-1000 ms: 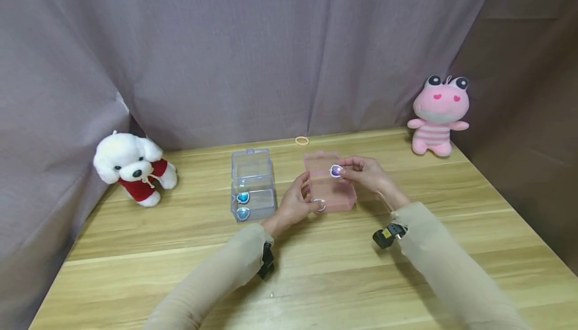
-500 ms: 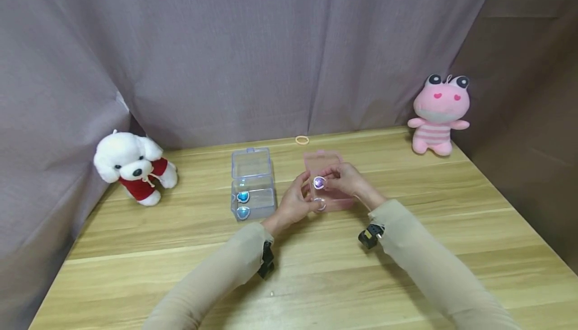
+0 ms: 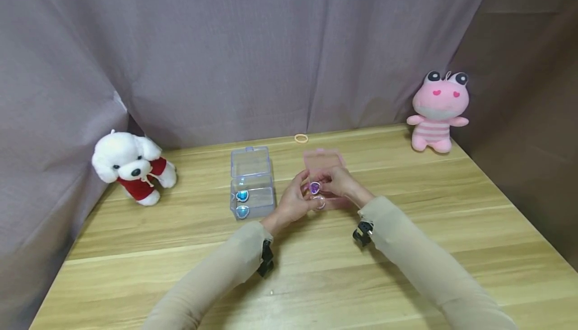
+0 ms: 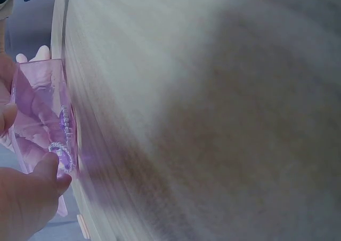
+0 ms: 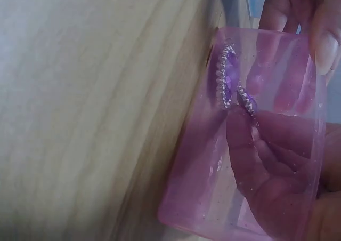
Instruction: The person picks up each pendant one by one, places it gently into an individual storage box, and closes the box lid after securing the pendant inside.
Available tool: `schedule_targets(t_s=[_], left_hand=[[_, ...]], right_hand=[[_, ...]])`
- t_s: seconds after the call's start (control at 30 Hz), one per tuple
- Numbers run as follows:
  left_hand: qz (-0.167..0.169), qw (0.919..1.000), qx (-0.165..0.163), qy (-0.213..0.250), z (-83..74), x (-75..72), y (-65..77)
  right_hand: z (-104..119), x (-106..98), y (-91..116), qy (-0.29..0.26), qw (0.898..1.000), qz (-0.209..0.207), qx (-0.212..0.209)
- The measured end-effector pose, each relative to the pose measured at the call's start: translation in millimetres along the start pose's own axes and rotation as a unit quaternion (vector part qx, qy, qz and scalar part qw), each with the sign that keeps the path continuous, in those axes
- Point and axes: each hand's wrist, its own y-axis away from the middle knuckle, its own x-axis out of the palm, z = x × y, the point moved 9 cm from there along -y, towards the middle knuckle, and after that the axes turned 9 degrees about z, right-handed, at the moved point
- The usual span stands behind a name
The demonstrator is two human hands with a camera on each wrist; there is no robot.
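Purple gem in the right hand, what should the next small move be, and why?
Perhaps set the held gem down and release it: the right hand pinches it inside the pink box, beside a second gem, while the left hand grips the box.

This is a curtained-off tabletop, more like a small staged corner than a working room; whether it stands in a home or a studio cannot be told. Grey cloth (image 3: pixel 217 64) hangs in folds behind and at the left, and a browner stretch (image 3: pixel 533 114) closes the right side, hiding the room beyond. The table (image 3: pixel 316 295) is wood-grained. A plush dog (image 3: pixel 119 157) and a plush frog (image 3: pixel 439 107) stand at opposite sides like props, and black cameras (image 3: pixel 266 260) on both wrists suit a recording set.
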Motion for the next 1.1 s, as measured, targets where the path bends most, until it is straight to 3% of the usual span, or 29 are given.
schedule_targets(t_s=[0.23,0.47,0.67,1.1], left_hand=[[-0.002,1.0,-0.005,0.001,-1.5,0.3,0.8],[-0.003,0.9999,-0.011,0.0,-1.8,0.1,0.8],[-0.006,0.9999,-0.003,-0.01,-2.3,-0.3,0.5],[-0.014,0.9995,-0.02,-0.02,-0.5,-1.3,0.7]], right_hand=[[3,1,2,0.014,1.0,0.018,-0.005],[4,0,6,-0.004,0.999,0.033,-0.002],[10,-6,12,0.003,0.999,0.017,-0.03],[6,-15,19,-0.032,0.999,0.0,-0.003]])
